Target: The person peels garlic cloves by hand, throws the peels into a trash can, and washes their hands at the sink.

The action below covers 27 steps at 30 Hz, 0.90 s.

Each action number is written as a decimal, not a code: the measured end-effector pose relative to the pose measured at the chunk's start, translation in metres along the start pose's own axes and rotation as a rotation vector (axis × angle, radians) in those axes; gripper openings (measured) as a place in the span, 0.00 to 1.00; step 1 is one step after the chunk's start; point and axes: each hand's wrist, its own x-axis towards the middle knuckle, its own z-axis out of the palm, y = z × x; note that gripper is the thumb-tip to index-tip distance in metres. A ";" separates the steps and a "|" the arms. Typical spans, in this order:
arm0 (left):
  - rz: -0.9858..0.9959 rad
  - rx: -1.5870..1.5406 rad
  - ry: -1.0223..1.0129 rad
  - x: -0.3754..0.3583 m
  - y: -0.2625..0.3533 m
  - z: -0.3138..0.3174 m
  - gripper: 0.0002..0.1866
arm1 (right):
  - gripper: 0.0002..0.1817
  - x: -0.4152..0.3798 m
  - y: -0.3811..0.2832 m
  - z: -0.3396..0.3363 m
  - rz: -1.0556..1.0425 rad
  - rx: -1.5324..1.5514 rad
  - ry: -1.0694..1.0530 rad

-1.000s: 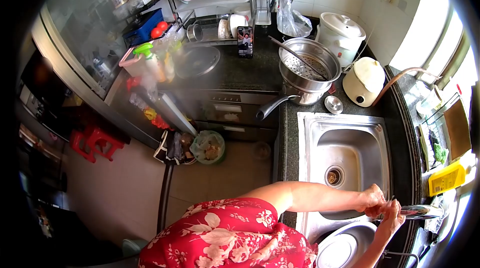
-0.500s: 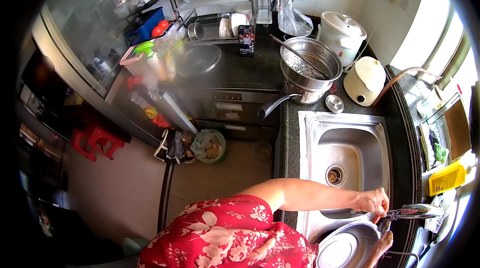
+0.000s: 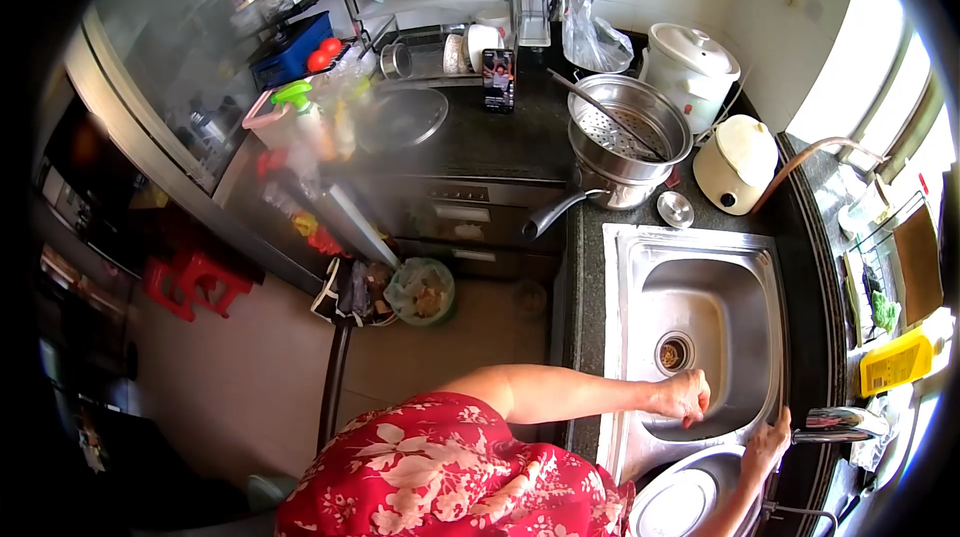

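Observation:
My left hand (image 3: 684,397) hangs over the near end of the steel sink (image 3: 705,312), its fingers curled together; what they hold, if anything, is too small to make out. My right hand (image 3: 767,445) is at the right rim of the sink, beside the base of the faucet (image 3: 840,424), with its fingers partly hidden. Under my right forearm lies a metal basin (image 3: 727,467) with a pale round item (image 3: 675,504) in it. The sink's drain (image 3: 673,352) holds some brownish bits.
Beyond the sink stand a steamer pot (image 3: 625,137) with a long handle, a small lid (image 3: 675,209), a cream cooker (image 3: 735,165) and a white pot (image 3: 690,67). A yellow bottle (image 3: 895,361) stands at the right. A bin (image 3: 420,292) is on the floor.
My left hand has moved left from the faucet to over the sink. My right hand has moved up slightly along the sink's right rim. The view has shifted a little.

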 end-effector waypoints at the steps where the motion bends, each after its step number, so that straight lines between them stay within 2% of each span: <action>1: 0.172 0.262 0.084 0.001 -0.007 -0.006 0.02 | 0.15 0.000 -0.004 0.016 -0.176 0.138 0.150; 2: 0.344 0.524 0.163 0.003 -0.013 -0.013 0.02 | 0.15 -0.001 -0.007 0.019 -0.173 0.138 0.146; 3: 0.209 0.625 0.147 0.000 0.003 -0.020 0.03 | 0.11 -0.001 -0.010 0.020 -0.087 0.466 -0.101; 4: 0.212 0.624 0.146 0.000 0.017 -0.027 0.03 | 0.08 0.001 -0.022 0.017 0.003 0.787 -0.350; 6: 0.298 0.580 0.133 -0.001 0.046 -0.041 0.02 | 0.04 -0.005 -0.057 0.007 0.055 0.841 -0.303; 8: 0.148 0.207 -0.021 -0.010 0.102 -0.052 0.02 | 0.06 -0.007 -0.088 -0.024 0.194 0.915 -0.332; 9: 0.205 0.034 -0.089 -0.014 0.121 -0.056 0.02 | 0.08 -0.006 -0.096 -0.036 0.096 0.868 -0.320; 10: 0.257 -0.142 -0.159 -0.018 0.138 -0.059 0.03 | 0.16 -0.005 -0.107 -0.053 0.057 0.976 -0.399; 12: 0.304 -0.269 -0.269 -0.031 0.170 -0.068 0.03 | 0.25 -0.020 -0.152 -0.071 -0.244 0.964 -0.249; 13: 0.343 -0.221 -0.300 -0.033 0.173 -0.074 0.03 | 0.28 -0.021 -0.165 -0.080 -0.370 0.928 -0.315; 14: 0.389 -0.197 -0.368 -0.032 0.173 -0.076 0.03 | 0.25 -0.032 -0.157 -0.081 -0.441 1.079 -0.362; 15: 0.303 -0.353 -0.463 -0.028 0.150 -0.072 0.05 | 0.22 -0.041 -0.150 -0.081 -0.509 1.231 -0.423; 16: 0.228 -0.456 -0.419 -0.037 0.142 -0.072 0.09 | 0.19 -0.063 -0.129 -0.075 0.232 1.415 -0.618; 17: 0.126 -0.171 -0.325 -0.033 0.110 -0.073 0.07 | 0.17 -0.076 -0.122 -0.054 0.286 1.199 -0.522; 18: 0.007 0.144 -0.267 -0.027 0.078 -0.072 0.06 | 0.16 -0.091 -0.113 -0.024 0.039 0.690 -0.389; 19: -0.123 0.419 -0.251 -0.020 0.047 -0.069 0.04 | 0.16 -0.110 -0.101 -0.005 -0.100 0.346 -0.291; 20: 0.063 0.917 -0.226 -0.029 0.023 -0.083 0.04 | 0.16 -0.118 -0.101 0.002 -0.112 0.225 -0.272; 21: -0.218 0.152 -0.176 -0.053 0.035 -0.078 0.04 | 0.07 -0.131 -0.110 0.002 -0.068 0.352 -0.443; 22: -0.284 0.043 -0.079 -0.055 0.040 -0.077 0.03 | 0.07 -0.146 -0.111 -0.013 0.039 0.265 -0.284; 23: -0.112 0.240 -0.013 -0.055 0.023 -0.091 0.02 | 0.11 -0.165 -0.096 -0.009 0.131 0.195 -0.229; 24: -0.058 0.434 0.029 -0.049 0.011 -0.110 0.02 | 0.16 -0.180 -0.092 -0.005 0.139 0.157 -0.036; 25: -0.009 0.430 0.032 -0.052 0.019 -0.108 0.02 | 0.17 -0.204 -0.095 -0.007 0.180 0.144 0.037; 26: -0.044 0.178 -0.022 -0.052 0.017 -0.102 0.01 | 0.19 -0.222 -0.095 -0.011 0.205 0.144 0.088; 27: -0.099 0.114 -0.080 -0.034 0.022 -0.101 0.01 | 0.19 -0.228 -0.102 -0.005 0.305 0.158 0.146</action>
